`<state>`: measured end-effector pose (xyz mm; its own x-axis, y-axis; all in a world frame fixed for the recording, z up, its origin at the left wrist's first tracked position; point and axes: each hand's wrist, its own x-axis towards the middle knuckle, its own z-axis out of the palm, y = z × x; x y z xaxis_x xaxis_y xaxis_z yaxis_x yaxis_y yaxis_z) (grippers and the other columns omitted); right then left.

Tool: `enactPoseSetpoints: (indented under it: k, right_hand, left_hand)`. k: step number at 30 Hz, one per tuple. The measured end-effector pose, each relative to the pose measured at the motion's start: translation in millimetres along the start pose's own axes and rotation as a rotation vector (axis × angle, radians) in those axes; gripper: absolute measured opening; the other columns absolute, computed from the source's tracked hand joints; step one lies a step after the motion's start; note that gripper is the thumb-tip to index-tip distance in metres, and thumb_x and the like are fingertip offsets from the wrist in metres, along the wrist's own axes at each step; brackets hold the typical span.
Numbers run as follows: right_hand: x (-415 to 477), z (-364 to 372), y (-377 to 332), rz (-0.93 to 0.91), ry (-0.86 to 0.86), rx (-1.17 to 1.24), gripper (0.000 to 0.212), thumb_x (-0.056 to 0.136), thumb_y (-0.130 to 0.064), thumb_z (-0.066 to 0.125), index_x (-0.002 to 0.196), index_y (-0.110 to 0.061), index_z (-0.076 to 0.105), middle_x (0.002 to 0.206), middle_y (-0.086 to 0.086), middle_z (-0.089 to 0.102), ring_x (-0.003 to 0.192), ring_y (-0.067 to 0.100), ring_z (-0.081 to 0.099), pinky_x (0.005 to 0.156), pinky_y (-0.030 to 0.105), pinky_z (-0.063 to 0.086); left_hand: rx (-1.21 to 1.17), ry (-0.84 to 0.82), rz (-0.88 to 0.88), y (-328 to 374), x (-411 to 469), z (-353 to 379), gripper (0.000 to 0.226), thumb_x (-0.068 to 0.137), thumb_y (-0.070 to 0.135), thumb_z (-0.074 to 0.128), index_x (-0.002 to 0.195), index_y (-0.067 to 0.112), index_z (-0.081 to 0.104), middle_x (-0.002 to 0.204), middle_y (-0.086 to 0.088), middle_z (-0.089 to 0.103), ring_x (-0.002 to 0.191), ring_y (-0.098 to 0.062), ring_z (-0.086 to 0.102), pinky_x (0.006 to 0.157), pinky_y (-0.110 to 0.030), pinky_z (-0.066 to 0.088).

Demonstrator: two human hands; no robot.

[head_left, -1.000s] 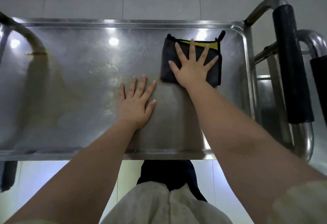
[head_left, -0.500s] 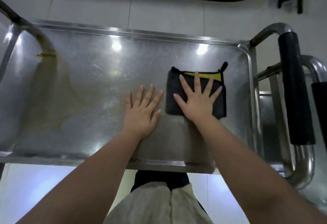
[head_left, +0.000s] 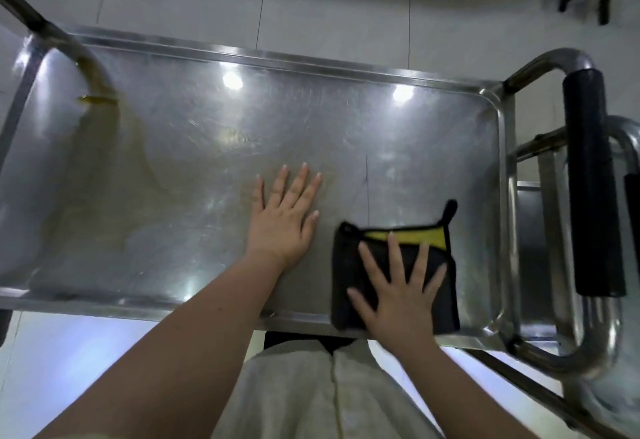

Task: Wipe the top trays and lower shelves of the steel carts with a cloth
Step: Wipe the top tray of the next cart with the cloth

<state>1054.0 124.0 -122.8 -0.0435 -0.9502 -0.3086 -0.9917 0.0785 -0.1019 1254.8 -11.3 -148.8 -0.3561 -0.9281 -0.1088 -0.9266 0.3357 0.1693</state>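
Cloth (head_left: 346, 265) pulled back across right end of top tray (head_left: 311, 61), from far side to near rim, under right grip (head_left: 398, 300) pressed flat with fingers (head_left: 394, 255) spread, clasping nothing; left grip (head_left: 280, 224) flat on bare steel beside; that strip probably wiped.

No lettering, label, brand or number can be read on the steel tray (head_left: 207, 161), the black-and-yellow cloth (head_left: 346, 265) or the dark grip (head_left: 588, 179); all seem plain, though the picture is soft.

one steel tray (head_left: 415, 147), one black-and-yellow cloth (head_left: 346, 265), two hands, left hand (head_left: 280, 227) and right hand (head_left: 398, 303), two black-padded handles (head_left: 592, 182)
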Motion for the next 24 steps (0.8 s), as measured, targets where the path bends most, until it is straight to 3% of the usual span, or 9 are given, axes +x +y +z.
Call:
enactPoseSetpoints:
  k: [3,8,13,19,24]
  right_hand:
    - [4.7,-1.8,-1.3,-0.008,-0.02,0.028,0.067,0.09,-0.073,0.021,0.152,-0.047,0.014,0.163,0.004,0.013,0.144,0.053,0.004,0.106,0.077,0.004]
    - [162.0,-48.3,21.2,0.071,0.061,-0.001,0.067,0.084,-0.079,0.01,0.144,-0.058,-0.012,0.164,-0.004,-0.01,0.143,0.049,-0.013,0.108,0.071,-0.01]
    - [269.1,-91.2,41.2,0.249,-0.014,-0.018,0.08,0.073,-0.09,0.007,0.145,-0.058,-0.007,0.164,-0.006,-0.006,0.143,0.047,-0.02,0.101,0.073,-0.022]
    - [164.8,-53.8,53.9,0.138,0.024,-0.006,0.076,0.08,-0.086,0.007,0.147,-0.055,-0.007,0.164,-0.005,-0.002,0.144,0.048,-0.009,0.11,0.07,-0.008]
    - [13.3,-9.3,47.5,0.031,-0.058,-0.017,0.074,0.085,-0.08,0.014,0.152,-0.048,0.012,0.164,-0.001,0.008,0.144,0.052,0.001,0.109,0.073,0.001]
  left_hand:
    - [0.007,-0.01,0.011,-1.4,0.6,1.9,0.06,0.1,0.047,0.019,0.156,0.034,0.004,0.163,0.007,0.0,0.15,-0.022,-0.001,0.117,-0.057,0.001]
    - [0.018,0.009,0.024,-2.8,0.7,2.7,0.06,0.099,0.051,0.021,0.155,0.037,0.007,0.163,0.006,0.004,0.15,-0.025,0.003,0.117,-0.059,0.003]
    - [0.002,0.034,0.024,-4.1,1.5,6.5,0.061,0.097,0.057,0.023,0.154,0.041,0.009,0.163,0.008,0.006,0.15,-0.024,0.006,0.116,-0.059,0.007]
    - [-0.004,0.01,0.002,-1.4,1.9,4.4,0.064,0.095,0.063,0.023,0.154,0.043,0.007,0.164,0.009,0.003,0.15,-0.021,0.003,0.117,-0.056,0.002]
    - [0.028,0.005,0.0,1.4,1.7,2.5,0.067,0.094,0.064,0.023,0.154,0.042,0.004,0.164,0.008,0.002,0.15,-0.023,0.003,0.117,-0.057,0.002]
